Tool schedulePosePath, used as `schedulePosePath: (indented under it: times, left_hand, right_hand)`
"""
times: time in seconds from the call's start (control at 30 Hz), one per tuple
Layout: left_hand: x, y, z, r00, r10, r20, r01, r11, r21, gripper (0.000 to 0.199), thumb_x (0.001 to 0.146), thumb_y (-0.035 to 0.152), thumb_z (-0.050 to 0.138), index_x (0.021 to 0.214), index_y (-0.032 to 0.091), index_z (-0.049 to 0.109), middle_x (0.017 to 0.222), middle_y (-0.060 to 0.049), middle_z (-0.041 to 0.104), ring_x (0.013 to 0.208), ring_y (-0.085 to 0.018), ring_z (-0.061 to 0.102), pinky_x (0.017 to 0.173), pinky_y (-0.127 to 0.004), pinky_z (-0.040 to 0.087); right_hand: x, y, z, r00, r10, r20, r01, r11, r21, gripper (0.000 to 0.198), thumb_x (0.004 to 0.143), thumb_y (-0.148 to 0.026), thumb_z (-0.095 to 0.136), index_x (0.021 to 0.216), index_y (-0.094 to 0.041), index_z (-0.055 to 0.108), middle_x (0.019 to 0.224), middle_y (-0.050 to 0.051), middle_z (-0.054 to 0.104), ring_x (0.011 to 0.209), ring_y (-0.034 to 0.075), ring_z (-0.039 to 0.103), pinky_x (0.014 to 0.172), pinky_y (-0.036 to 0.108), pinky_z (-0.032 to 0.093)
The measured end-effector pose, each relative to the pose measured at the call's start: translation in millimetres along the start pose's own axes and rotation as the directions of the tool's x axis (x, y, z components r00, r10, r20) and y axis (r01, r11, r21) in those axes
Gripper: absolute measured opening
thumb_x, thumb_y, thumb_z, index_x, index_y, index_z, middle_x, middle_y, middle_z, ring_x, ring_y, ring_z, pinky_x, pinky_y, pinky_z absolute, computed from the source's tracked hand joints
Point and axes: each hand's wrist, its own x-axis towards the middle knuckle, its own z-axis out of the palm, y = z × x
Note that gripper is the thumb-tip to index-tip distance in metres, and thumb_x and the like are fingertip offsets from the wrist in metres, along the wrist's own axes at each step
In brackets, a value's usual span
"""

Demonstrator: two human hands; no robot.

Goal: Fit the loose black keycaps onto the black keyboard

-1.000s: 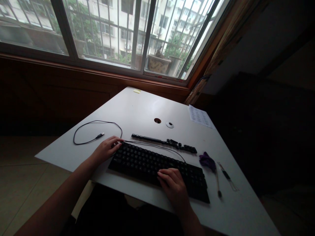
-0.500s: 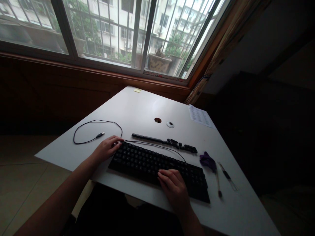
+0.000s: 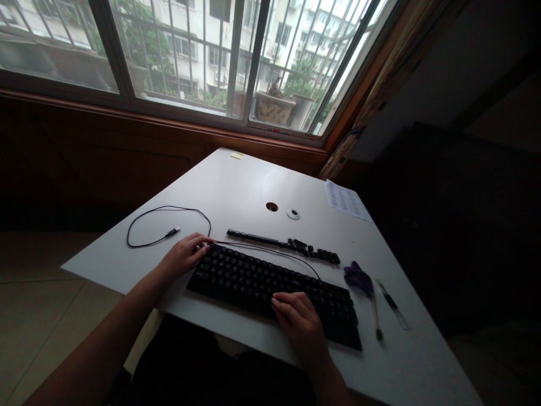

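A black keyboard [image 3: 243, 275] lies at an angle near the front edge of the white desk, its lower rows without keycaps. My left hand [image 3: 186, 256] grips its back left corner, thumb on the near side and fingers over the far edge. Above the front middle, my right hand [image 3: 299, 321] is closed, thumb and fingertips pinched together; what they hold, if anything, is too small to make out. Behind the keyboard, loose black keycaps [image 3: 325, 255] and a long spacebar [image 3: 262, 239] form a row. The keyboard's cable [image 3: 146, 212] loops left to a USB plug [image 3: 172, 232].
Right of the keyboard lie a purple cloth [image 3: 357, 277], a small brush [image 3: 375, 316] and a wire keycap puller [image 3: 394, 304]. Farther back are a cable hole [image 3: 271, 207], its white ring cover [image 3: 293, 214], a printed paper [image 3: 346, 200] and yellow sticky notes [image 3: 236, 155].
Both hands hold nearly the same positions on the keyboard. The whole view has shifted very slightly; no object has visibly moved on the desk.
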Motion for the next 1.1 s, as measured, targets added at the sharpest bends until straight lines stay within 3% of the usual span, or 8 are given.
schedulePosePath:
  times: [0.8, 1.1]
  left_hand:
    - [-0.2, 0.8, -0.6, 1.000, 0.005, -0.005, -0.005, 1.000, -0.002, 0.031, 0.103, 0.041, 0.052, 0.120, 0.024, 0.071, 0.116, -0.007, 0.072, 0.099, -0.022, 0.070, 0.086, -0.031, 0.055]
    - [0.4, 3.2, -1.2, 1.000, -0.002, 0.006, 0.002, 1.000, 0.005, 0.032, 0.104, 0.041, 0.050, 0.120, 0.022, 0.070, 0.115, -0.008, 0.071, 0.102, -0.022, 0.069, 0.088, -0.033, 0.054]
  right_hand:
    - [-0.8, -0.7, -3.6, 0.996, 0.075, -0.056, -0.075, 0.997, -0.001, 0.022, 0.096, -0.015, 0.068, 0.113, -0.028, 0.071, 0.105, 0.005, 0.075, 0.094, 0.021, 0.069, 0.083, 0.040, 0.062]
    - [0.0, -3.0, -2.1, 0.999, -0.023, -0.037, 0.020, 0.998, -0.067, 0.029, 0.096, -0.010, 0.067, 0.120, -0.025, 0.071, 0.106, 0.006, 0.076, 0.092, 0.019, 0.068, 0.082, 0.037, 0.060]
